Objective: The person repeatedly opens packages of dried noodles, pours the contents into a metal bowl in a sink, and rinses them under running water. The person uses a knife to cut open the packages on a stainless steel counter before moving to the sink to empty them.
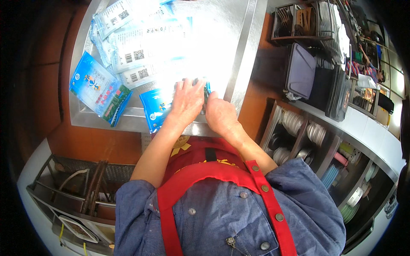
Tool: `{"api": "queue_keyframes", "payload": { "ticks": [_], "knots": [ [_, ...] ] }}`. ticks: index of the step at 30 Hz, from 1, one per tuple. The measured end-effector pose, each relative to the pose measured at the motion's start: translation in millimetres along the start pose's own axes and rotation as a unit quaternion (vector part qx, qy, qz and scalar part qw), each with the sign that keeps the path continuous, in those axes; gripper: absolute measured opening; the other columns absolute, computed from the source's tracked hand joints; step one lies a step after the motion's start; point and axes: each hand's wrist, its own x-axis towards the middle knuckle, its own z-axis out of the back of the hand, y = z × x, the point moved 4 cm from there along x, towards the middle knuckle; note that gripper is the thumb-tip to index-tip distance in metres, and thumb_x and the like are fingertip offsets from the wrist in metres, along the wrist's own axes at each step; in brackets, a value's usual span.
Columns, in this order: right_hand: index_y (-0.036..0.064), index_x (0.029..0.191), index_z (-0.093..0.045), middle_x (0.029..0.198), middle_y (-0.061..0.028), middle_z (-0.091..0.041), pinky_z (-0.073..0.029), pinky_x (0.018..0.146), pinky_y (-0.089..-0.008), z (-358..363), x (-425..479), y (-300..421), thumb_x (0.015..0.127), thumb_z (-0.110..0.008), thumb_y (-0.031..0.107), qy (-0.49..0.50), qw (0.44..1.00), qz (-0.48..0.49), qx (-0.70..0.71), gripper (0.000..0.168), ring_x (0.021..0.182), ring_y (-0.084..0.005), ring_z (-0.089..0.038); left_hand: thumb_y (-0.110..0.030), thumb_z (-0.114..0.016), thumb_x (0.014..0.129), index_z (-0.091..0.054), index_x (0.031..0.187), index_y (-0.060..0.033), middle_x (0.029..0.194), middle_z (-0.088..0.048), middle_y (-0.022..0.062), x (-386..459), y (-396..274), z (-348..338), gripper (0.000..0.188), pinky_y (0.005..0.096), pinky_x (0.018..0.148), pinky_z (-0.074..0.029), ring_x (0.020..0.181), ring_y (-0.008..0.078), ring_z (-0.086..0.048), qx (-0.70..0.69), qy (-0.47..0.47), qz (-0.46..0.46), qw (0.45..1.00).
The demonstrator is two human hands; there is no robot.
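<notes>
A blue printed plastic pouch (155, 107) lies on its side near the front edge of the metal table, with its left end showing past my left wrist. My left hand (189, 99) covers its middle, the fingers bent over it and pressing it down. At the pouch's right end my right hand (221, 113) is curled, with the thumb along the edge and the rest of the fingers tucked out of sight. Strong glare washes out the fingertips. Another blue pouch (101, 89) rests at an angle to the left, over the table's left rim.
Several white-backed pouches (134, 48) overlap at the far left of the metal table (235, 57). To the right are a grey tray (301, 72), stacked plates (333, 32) and shelves of dishes (293, 120). A metal rack (93, 182) stands at lower left. A person (373, 72) is far right.
</notes>
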Motion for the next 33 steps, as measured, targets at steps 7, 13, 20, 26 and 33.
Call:
{"api": "queue_keyframes", "payload": {
  "ticks": [7, 13, 20, 26, 33],
  "knots": [
    [-0.006, 0.097, -0.048, 0.078, -0.0281, -0.066, -0.053, 0.07, -0.0522, -11.1, -19.3, 1.1, 0.088, -0.046, 0.006, 0.004, 1.0, -0.01, 0.026, 0.016, 0.076, -0.0444, -0.066, -0.006, -0.054, 0.081, -0.057, 0.123, -0.0034, 0.104, -0.055, 0.0045, -2.9, -2.4, -2.5, 0.042, 0.0388, 0.081, -0.04, 0.094, 0.0245, -0.049, 0.019, 0.041, -0.007, 0.999],
    [-0.008, 0.096, -0.049, 0.079, -0.0303, -0.065, -0.052, 0.071, -0.0524, -18.8, -40.6, -3.4, 0.086, -0.045, 0.004, 0.013, 0.999, -0.014, 0.039, 0.016, 0.077, -0.0462, -0.065, -0.006, -0.053, 0.081, -0.056, 0.126, -0.0052, 0.104, -0.056, 0.0048, -2.4, -3.7, -1.4, 0.045, 0.0396, 0.082, -0.041, 0.094, 0.0257, -0.05, 0.006, 0.044, -0.006, 0.999],
    [-0.005, 0.096, -0.053, 0.085, -0.0262, -0.067, -0.054, 0.071, -0.0495, -37.0, -57.1, -19.4, 0.086, -0.047, 0.005, 0.013, 0.999, -0.014, 0.033, 0.016, 0.08, -0.0425, -0.067, -0.005, -0.054, 0.081, -0.056, 0.126, -0.006, 0.107, -0.056, 0.0054, -5.7, -3.8, -4.5, 0.046, 0.0396, 0.083, -0.041, 0.095, 0.0261, -0.05, 0.019, 0.038, -0.018, 0.999],
    [-0.004, 0.098, -0.048, 0.08, -0.0288, -0.064, -0.05, 0.071, -0.0552, -8.0, -59.2, -45.7, 0.093, -0.042, 0.014, -0.067, 0.995, -0.024, 0.069, 0.019, 0.077, -0.0473, -0.063, -0.004, -0.054, 0.082, -0.058, 0.126, -0.0121, 0.116, -0.056, 0.0059, -5.9, 1.8, 6.7, 0.046, 0.0399, 0.086, -0.042, 0.101, 0.027, -0.051, -0.011, 0.046, -0.017, 0.999],
    [0.0, 0.098, -0.053, 0.092, -0.0235, -0.061, -0.05, 0.07, -0.0508, 26.4, 24.3, -40.8, 0.086, -0.052, 0.007, -0.299, 0.945, 0.131, 0.027, 0.015, 0.085, -0.0429, -0.062, -0.009, -0.053, 0.082, -0.065, 0.11, -0.0153, 0.115, -0.056, 0.0015, -5.6, -8.6, 21.1, 0.031, 0.0363, 0.088, -0.04, 0.102, 0.0262, -0.05, -0.07, 0.101, -0.152, 0.981]
  ]
}}
